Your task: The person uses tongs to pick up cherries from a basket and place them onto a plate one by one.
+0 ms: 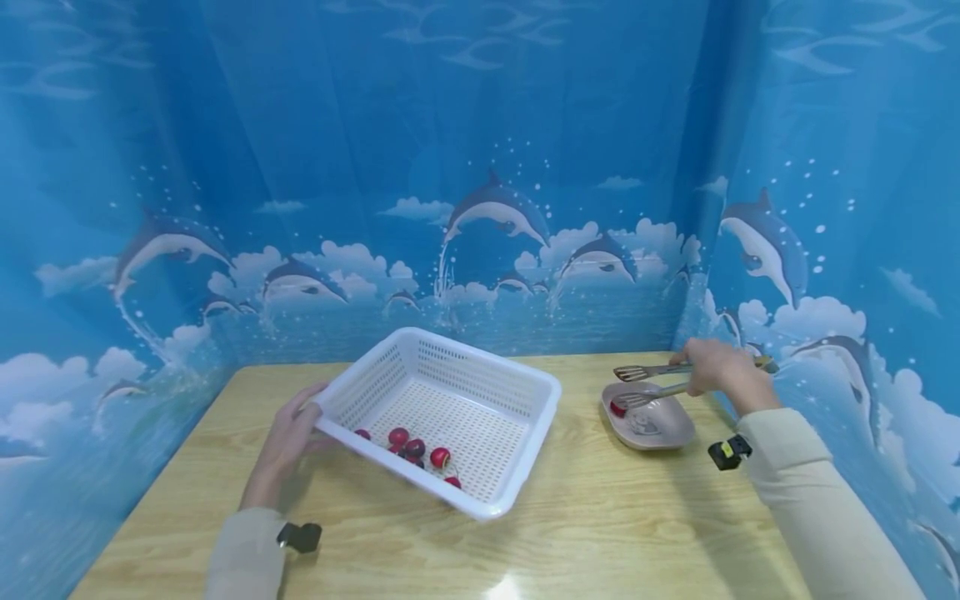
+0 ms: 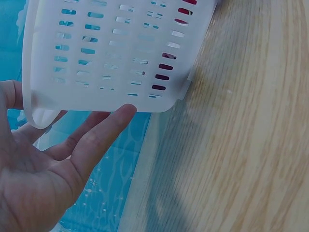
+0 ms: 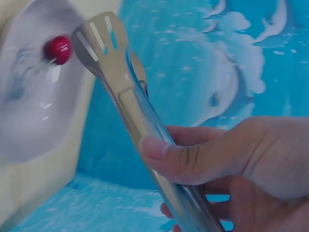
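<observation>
At the left corner of a white perforated plastic basket [image 1: 480, 360], my left hand [image 1: 288, 433] grips the rim. In the left wrist view, fingers [image 2: 96, 137] lie against the basket's outer side. Several dark red cherries [image 1: 440, 457] lie along the near side inside it. My right hand [image 1: 723, 373] holds metal tongs [image 3: 133, 108] by their arms, thumb on one arm. The slotted tong heads stand apart over a small pale bowl [image 1: 675, 429]. One red cherry [image 3: 59, 50] lies in that bowl beside the lower tong head, with nothing visible between the heads.
A light wood-grain table [image 1: 585, 533] carries the basket and bowl. Blue curtains [image 1: 480, 208] printed with dolphins and clouds enclose the back and both sides, coming right up to the table's edges. The bowl stands near the right edge.
</observation>
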`<act>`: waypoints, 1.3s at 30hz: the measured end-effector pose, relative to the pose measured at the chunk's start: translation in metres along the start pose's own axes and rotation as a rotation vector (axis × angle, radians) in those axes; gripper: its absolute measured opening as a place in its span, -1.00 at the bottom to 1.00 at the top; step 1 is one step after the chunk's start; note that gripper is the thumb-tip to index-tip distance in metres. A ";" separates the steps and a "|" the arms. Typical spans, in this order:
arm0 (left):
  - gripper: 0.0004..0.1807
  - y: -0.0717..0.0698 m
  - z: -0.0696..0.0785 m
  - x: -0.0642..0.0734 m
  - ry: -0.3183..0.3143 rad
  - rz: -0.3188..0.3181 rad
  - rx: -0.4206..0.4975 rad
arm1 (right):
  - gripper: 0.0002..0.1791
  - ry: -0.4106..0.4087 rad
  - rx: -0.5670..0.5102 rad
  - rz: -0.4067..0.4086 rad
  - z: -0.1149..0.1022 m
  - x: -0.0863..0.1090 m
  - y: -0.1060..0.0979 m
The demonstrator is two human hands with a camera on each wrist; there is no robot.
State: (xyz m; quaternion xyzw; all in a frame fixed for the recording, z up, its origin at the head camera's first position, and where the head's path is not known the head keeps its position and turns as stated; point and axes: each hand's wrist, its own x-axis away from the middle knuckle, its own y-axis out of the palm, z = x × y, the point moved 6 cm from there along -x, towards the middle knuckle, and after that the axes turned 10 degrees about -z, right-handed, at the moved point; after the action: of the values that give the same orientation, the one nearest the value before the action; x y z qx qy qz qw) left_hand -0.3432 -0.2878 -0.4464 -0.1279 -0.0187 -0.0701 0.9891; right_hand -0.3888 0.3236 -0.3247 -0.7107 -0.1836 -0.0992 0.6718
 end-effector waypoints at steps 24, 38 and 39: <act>-0.35 -0.001 -0.001 0.000 -0.008 0.006 -0.014 | -0.37 -0.228 0.164 0.269 -0.103 0.039 -0.048; -0.36 0.000 0.000 0.001 -0.006 0.009 -0.002 | -0.36 -0.283 0.162 0.255 -0.164 0.033 -0.050; -0.36 0.000 0.000 0.001 -0.005 0.010 -0.003 | -0.36 -0.291 0.163 0.248 -0.169 0.032 -0.050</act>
State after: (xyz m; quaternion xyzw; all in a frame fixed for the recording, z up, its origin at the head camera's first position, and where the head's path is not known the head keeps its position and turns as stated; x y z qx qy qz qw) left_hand -0.3419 -0.2876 -0.4459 -0.1296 -0.0205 -0.0646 0.9892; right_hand -0.3611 0.1614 -0.2532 -0.6781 -0.1974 0.1032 0.7004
